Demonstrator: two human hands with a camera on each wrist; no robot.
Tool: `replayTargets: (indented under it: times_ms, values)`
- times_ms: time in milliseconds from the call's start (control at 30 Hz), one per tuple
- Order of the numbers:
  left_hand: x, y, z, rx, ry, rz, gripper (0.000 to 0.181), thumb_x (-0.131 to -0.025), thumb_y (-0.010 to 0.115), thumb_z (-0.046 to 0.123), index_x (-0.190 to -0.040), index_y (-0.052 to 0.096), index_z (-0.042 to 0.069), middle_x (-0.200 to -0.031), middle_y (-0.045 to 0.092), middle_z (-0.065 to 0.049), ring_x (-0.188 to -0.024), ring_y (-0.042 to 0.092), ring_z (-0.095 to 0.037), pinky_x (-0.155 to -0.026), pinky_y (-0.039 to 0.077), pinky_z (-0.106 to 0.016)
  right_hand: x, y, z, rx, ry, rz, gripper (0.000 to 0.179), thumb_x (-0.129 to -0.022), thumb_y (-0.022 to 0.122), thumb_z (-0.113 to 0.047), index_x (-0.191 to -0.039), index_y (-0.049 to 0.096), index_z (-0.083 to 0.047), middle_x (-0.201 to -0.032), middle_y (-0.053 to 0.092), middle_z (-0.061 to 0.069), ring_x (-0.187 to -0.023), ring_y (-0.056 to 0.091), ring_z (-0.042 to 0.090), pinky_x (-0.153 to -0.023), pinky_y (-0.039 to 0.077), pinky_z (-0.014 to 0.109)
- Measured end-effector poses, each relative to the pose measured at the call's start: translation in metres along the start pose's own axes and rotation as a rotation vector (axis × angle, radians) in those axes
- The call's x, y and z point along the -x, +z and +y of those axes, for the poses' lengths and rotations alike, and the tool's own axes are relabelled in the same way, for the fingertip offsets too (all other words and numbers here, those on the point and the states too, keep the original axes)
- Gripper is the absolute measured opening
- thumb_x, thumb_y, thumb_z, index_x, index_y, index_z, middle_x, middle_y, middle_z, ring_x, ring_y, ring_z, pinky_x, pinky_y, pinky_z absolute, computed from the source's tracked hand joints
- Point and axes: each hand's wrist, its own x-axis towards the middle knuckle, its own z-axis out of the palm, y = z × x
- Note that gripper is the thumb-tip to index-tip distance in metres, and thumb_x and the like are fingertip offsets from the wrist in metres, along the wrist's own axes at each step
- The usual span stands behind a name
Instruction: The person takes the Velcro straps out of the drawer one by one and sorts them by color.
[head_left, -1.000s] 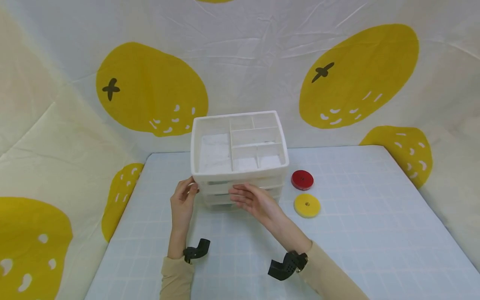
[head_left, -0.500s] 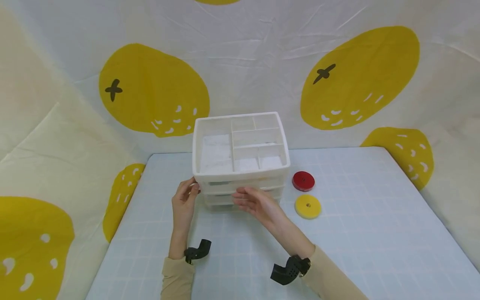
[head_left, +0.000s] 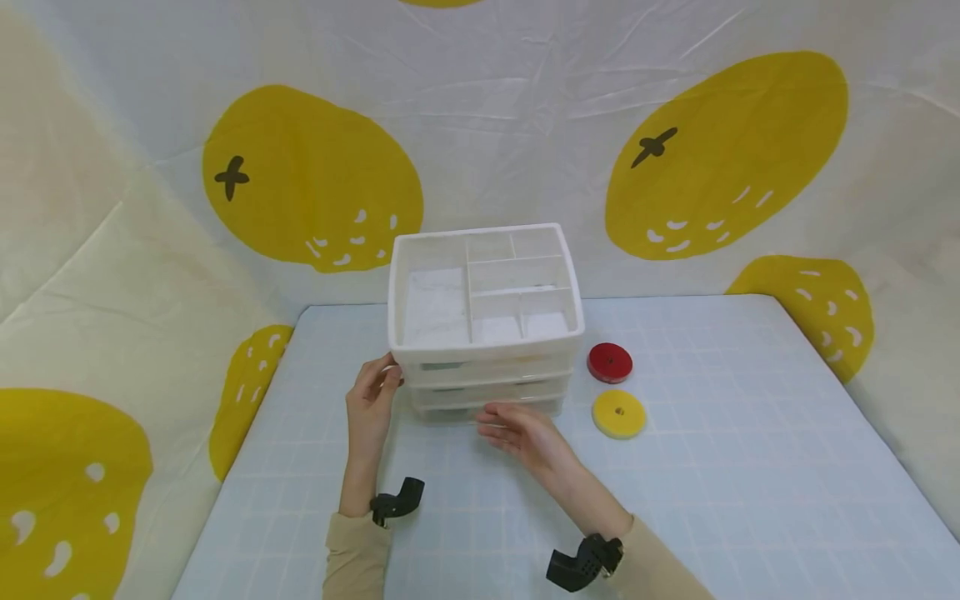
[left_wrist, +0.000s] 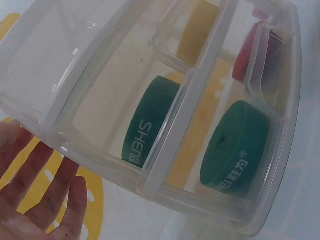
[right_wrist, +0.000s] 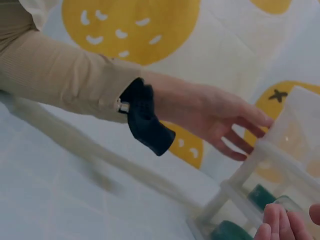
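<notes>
A white drawer unit (head_left: 487, 347) with see-through drawers stands at the back of the table. My left hand (head_left: 369, 400) touches its left side just under the top tray, its fingers fairly straight in the left wrist view. In front of the bottom drawer, my right hand (head_left: 531, 437) hovers with loosely bent fingers and nothing in them. Through the clear fronts show a green roll (left_wrist: 150, 120) in one drawer and another green roll (left_wrist: 237, 145) in the drawer below, both with white lettering. Yellow and red rolls also show through, partly hidden by the drawer handles.
To the right of the unit lie a red roll (head_left: 610, 362) and, nearer me, a yellow roll (head_left: 618, 425), both flat on the pale blue checked table (head_left: 750, 467). The unit's top tray has several compartments. A fruit-printed cloth (head_left: 510, 158) hangs behind.
My right hand has moved down and slightly toward me, from the middle drawer's front to the bottom drawer. My left hand stays at the unit's side.
</notes>
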Motion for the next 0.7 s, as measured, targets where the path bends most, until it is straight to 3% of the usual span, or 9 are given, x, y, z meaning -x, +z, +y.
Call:
replayTargets:
  times_ms: [233, 467, 700]
  values:
    - [0.001, 0.000, -0.001, 0.003, -0.008, 0.001, 0.030, -0.092, 0.063, 0.008, -0.118, 0.064, -0.006, -0.102, 0.062, 0.010, -0.091, 0.061, -0.006, -0.079, 0.054, -0.015, -0.010, -0.005, 0.010, 0.001, 0.007, 0.032, 0.044, -0.100, 0.049, -0.022, -0.133, 0.048, 0.006, -0.113, 0.070, 0.004, -0.102, 0.068, 0.016, -0.099, 0.052, 0.032]
    - [0.000, -0.001, -0.002, 0.010, 0.007, 0.001, 0.032, -0.091, 0.064, 0.010, -0.117, 0.063, -0.008, -0.102, 0.062, 0.010, -0.092, 0.062, -0.008, -0.078, 0.054, -0.015, -0.017, -0.002, 0.009, -0.067, 0.012, 0.062, 0.046, -0.101, 0.048, -0.023, -0.136, 0.045, 0.007, -0.118, 0.068, 0.009, -0.105, 0.067, 0.018, -0.098, 0.053, 0.030]
    - [0.000, 0.000, 0.001, 0.020, 0.003, 0.003, 0.030, -0.091, 0.063, 0.004, -0.118, 0.062, -0.009, -0.102, 0.062, 0.010, -0.092, 0.062, -0.005, -0.078, 0.054, -0.015, -0.019, 0.001, 0.004, -0.115, 0.009, 0.059, 0.045, -0.103, 0.042, -0.022, -0.137, 0.040, 0.007, -0.112, 0.069, 0.004, -0.113, 0.064, 0.021, -0.113, 0.040, 0.041]
